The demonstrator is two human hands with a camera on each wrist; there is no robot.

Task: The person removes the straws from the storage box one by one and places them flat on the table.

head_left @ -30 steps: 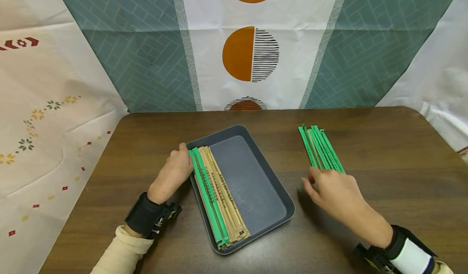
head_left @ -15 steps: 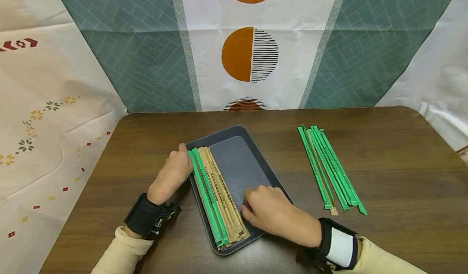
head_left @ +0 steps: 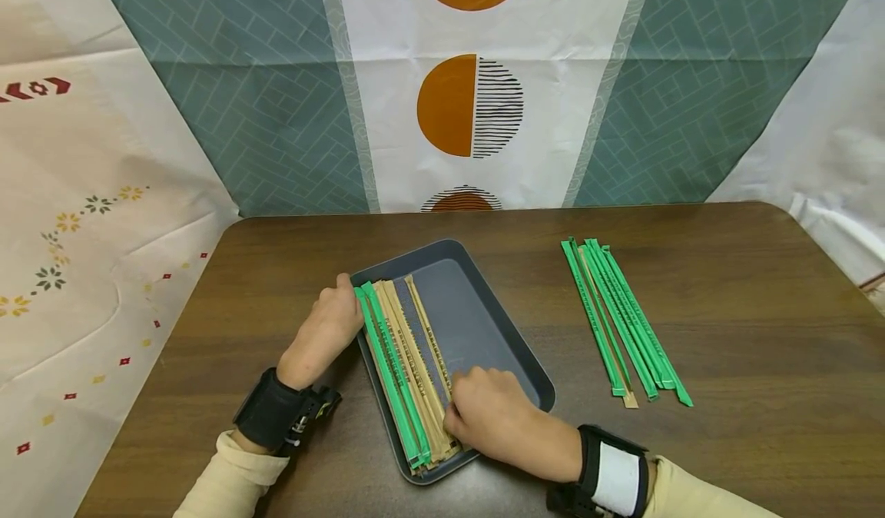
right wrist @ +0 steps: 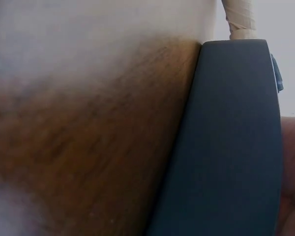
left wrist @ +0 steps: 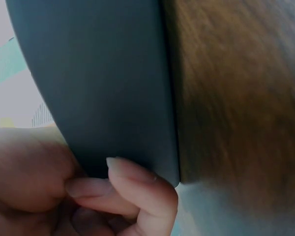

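A dark grey tray (head_left: 470, 310) lies at an angle on the table. My left hand (head_left: 321, 333) grips its far left corner; in the left wrist view, curled fingers (left wrist: 147, 189) meet the tray wall (left wrist: 98, 88). Along the tray's left side lie green paper-wrapped sticks (head_left: 397, 376) and, beside them, several tan ones (head_left: 409, 349). One tan paper-wrapped stick (head_left: 425, 322) stands apart from that row at its far end. My right hand (head_left: 494, 418) pinches its near end, fingertips hidden under the hand. In the right wrist view, the tray wall (right wrist: 226, 142) covers most of this hand.
Several green paper-wrapped sticks (head_left: 629, 326) lie in a loose bundle right of the tray, with a tan one (head_left: 629, 400) among them. The brown wooden table (head_left: 760, 326) ends at a patterned cloth (head_left: 276, 118) behind.
My right hand has come left from the green bundle into the tray and taken hold of a tan stick, shifting its far end right. The left hand stays at the corner.
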